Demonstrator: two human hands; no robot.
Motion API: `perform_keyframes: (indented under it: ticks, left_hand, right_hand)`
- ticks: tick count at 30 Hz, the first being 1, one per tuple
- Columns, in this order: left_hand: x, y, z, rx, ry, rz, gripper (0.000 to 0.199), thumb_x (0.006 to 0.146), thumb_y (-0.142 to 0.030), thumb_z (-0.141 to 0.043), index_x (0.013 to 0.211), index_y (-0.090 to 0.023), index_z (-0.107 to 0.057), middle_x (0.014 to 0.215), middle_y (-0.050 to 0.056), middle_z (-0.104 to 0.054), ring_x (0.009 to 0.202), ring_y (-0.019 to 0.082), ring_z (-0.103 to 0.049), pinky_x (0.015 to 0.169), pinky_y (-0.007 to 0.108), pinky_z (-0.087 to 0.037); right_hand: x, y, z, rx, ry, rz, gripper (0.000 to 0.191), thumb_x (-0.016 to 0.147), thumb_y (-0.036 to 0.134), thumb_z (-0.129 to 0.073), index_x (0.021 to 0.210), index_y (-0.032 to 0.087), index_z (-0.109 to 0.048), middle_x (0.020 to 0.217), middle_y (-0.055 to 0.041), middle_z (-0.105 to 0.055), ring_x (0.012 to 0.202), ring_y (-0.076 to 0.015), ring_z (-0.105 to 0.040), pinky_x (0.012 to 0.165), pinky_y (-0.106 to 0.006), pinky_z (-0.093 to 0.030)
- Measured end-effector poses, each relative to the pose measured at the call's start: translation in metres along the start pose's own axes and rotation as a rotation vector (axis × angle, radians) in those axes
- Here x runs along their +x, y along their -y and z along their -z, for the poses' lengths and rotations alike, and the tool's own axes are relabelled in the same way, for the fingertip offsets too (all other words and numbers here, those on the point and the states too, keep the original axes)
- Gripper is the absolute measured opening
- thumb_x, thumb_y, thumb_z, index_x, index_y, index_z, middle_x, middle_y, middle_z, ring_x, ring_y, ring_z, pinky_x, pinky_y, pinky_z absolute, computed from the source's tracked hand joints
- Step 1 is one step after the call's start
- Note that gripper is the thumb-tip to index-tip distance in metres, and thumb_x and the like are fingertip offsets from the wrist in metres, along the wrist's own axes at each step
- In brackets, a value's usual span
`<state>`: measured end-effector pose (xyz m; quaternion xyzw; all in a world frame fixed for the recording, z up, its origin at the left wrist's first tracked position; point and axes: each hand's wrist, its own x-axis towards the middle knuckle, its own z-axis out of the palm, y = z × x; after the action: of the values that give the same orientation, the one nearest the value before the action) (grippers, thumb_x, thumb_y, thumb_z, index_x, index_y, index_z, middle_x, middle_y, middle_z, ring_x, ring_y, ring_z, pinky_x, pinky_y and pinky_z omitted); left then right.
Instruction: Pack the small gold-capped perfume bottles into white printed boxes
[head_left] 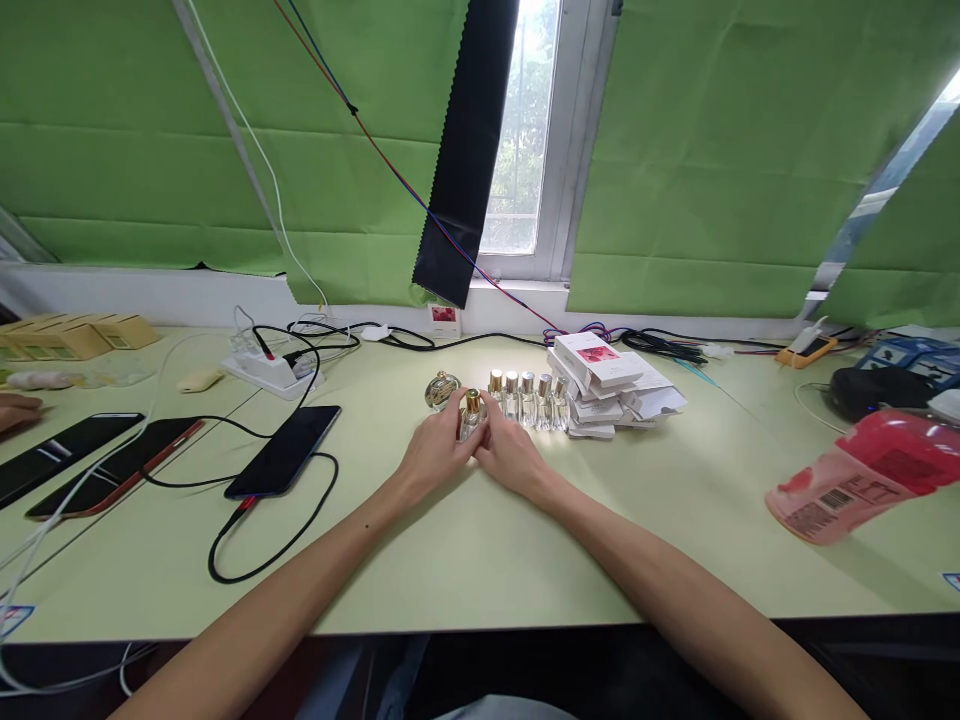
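Both hands meet around a small glass perfume bottle [470, 417] with a gold-coloured top, at the middle of the table. My left hand [436, 440] has its fingers closed on the bottle's left side. My right hand [512, 446] grips it from the right; some fingertips are hidden behind the glass. Just right of it, several clear perfume bottles [528, 402] with metallic caps stand upright in a row. Behind my left hand is a rounder glass bottle [441, 390] with a patterned face. White cartons [600, 370] with a red picture lie piled beside the row.
A phone [285, 455] on a black cable lies left, with two more phones [112, 468] farther out. A power strip [270, 370] and tangled cables run along the back. Yellow boxes [67, 337] stand far left, near another person's hand [16, 412]. A pink cup [840, 485] stands right.
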<state>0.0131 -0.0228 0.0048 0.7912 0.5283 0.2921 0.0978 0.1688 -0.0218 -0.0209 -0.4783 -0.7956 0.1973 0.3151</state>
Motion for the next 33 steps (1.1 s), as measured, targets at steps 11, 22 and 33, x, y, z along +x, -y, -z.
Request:
perform_keyframes:
  ticks: [11,22,33]
  left_hand:
    - [0.004,0.012,-0.005,-0.089,-0.027,-0.009,0.046,0.098,-0.041,-0.049,0.139,-0.021,-0.044,0.085,0.002,-0.065,0.066,0.019,-0.062,0.064,0.03,-0.044]
    - [0.006,0.02,-0.008,-0.097,-0.089,-0.042,0.042,0.096,-0.029,-0.051,0.137,-0.023,-0.044,0.111,0.006,-0.068,0.063,0.014,-0.06,0.071,0.033,-0.05]
    - [0.016,0.037,0.002,0.082,-0.456,-0.045,0.027,0.088,-0.022,-0.059,0.114,-0.02,-0.063,0.115,0.012,-0.053,0.114,0.03,-0.053,0.096,0.046,-0.051]
  right_hand:
    - [0.001,0.002,0.004,0.053,-0.104,-0.037,0.072,0.093,0.019,-0.052,0.157,0.016,-0.019,0.091,-0.0047,-0.071,0.082,-0.0231,-0.068,0.08,-0.036,-0.05]
    - [0.001,-0.001,0.0,0.098,-0.242,0.028,0.041,0.092,0.017,-0.049,0.133,0.016,-0.045,0.098,-0.0054,-0.072,0.064,-0.0159,-0.061,0.072,-0.031,-0.048]
    - [0.001,-0.001,-0.004,0.064,-0.146,0.075,0.03,0.091,0.013,-0.053,0.12,0.018,-0.061,0.107,-0.0061,-0.074,0.066,-0.0148,-0.061,0.078,-0.031,-0.05]
